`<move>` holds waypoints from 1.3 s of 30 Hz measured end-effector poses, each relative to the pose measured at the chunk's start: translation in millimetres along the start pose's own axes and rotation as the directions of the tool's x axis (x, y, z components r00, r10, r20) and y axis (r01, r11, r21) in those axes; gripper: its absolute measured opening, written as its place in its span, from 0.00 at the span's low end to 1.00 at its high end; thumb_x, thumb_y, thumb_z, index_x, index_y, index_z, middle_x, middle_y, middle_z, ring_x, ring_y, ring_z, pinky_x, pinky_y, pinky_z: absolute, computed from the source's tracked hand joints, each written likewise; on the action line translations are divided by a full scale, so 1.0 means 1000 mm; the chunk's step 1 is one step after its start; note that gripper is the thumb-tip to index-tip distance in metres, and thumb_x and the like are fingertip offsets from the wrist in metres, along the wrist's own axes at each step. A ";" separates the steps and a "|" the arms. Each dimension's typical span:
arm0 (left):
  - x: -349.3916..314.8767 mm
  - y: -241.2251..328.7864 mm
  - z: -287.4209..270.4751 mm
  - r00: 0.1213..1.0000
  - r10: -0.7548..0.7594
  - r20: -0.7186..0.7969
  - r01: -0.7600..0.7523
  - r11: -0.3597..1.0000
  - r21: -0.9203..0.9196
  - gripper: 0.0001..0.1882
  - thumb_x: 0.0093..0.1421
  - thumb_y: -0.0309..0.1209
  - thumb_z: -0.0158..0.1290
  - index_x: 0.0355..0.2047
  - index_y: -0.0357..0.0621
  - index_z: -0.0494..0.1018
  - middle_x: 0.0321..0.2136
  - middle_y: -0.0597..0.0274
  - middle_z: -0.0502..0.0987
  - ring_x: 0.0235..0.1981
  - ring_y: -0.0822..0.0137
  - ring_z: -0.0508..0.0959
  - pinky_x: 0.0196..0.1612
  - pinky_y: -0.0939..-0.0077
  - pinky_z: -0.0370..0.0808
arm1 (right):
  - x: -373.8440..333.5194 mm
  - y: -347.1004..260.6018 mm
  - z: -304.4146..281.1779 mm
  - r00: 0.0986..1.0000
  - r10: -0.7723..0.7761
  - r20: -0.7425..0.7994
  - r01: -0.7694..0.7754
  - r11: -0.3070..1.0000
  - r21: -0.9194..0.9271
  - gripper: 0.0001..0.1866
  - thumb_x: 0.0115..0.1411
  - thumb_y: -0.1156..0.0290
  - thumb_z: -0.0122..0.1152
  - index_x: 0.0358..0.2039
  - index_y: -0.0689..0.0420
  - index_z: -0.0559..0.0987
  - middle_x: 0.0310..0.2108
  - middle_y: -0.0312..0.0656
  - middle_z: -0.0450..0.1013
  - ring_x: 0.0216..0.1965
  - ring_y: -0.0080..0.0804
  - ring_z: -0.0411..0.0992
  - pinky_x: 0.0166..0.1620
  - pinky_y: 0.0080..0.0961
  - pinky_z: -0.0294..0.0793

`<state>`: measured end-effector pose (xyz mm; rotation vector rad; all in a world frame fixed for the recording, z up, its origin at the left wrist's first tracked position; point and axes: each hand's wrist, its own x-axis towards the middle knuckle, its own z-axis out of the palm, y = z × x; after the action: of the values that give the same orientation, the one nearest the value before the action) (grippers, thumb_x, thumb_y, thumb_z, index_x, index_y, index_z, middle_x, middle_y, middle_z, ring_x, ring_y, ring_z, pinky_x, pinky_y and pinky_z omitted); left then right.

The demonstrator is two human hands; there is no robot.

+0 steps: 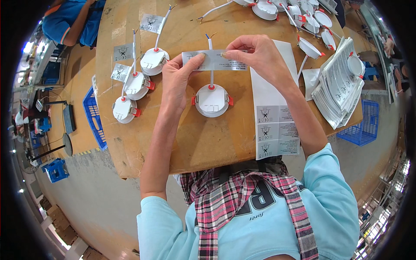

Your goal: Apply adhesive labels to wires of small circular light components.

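Observation:
A silver-grey printed label (213,63) is stretched flat between my two hands, lying across the white cable of a downlight. My left hand (180,76) pinches its left end, thumb on top. My right hand (255,54) pinches the other end between thumb and fingers. Below the label, the round white downlight (212,100) rests back side up on the table, a red clip at each side. Its cable (212,79) runs away from me under the label, with bare coloured wire ends showing beyond. By my right forearm lies a sheet of labels (277,123).
Three downlights (154,61) with labels on their cables sit at the left of the table (186,149). More downlights (265,9) pile up at the far right. A stack of label sheets (338,86) lies right. Blue crates (93,115) stand beside the table; another person (71,21) is far left.

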<state>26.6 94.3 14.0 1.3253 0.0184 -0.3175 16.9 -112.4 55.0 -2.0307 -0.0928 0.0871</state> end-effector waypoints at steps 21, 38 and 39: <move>0.001 -0.003 -0.002 0.999 -0.026 0.048 0.030 0.995 -0.092 0.09 0.58 0.31 0.57 0.36 0.38 0.76 0.33 0.61 0.79 0.33 0.75 0.78 0.40 0.79 0.78 | -0.002 0.005 0.003 1.000 0.003 -0.010 -0.003 1.000 0.019 0.11 0.54 0.66 0.65 0.31 0.62 0.81 0.23 0.34 0.74 0.25 0.16 0.68 0.28 0.15 0.67; 0.002 -0.005 0.000 0.992 -0.090 0.088 0.106 0.975 -0.193 0.10 0.59 0.31 0.56 0.38 0.38 0.76 0.34 0.61 0.79 0.34 0.74 0.78 0.42 0.76 0.77 | 0.005 0.018 -0.008 0.997 -0.009 0.074 0.014 0.997 -0.070 0.13 0.57 0.65 0.61 0.36 0.62 0.79 0.31 0.36 0.75 0.34 0.22 0.72 0.40 0.20 0.71; 0.002 -0.005 0.001 0.992 -0.096 0.084 0.111 0.976 -0.189 0.10 0.59 0.31 0.56 0.38 0.38 0.75 0.34 0.60 0.79 0.34 0.74 0.78 0.42 0.76 0.77 | 0.006 0.018 -0.008 0.999 -0.048 0.009 0.048 0.996 -0.073 0.14 0.58 0.63 0.61 0.36 0.62 0.79 0.31 0.36 0.75 0.35 0.23 0.72 0.41 0.21 0.71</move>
<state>26.9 91.7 9.4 1.1208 0.0548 -0.4427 24.5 -126.6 42.5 -2.0998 -0.1514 0.0617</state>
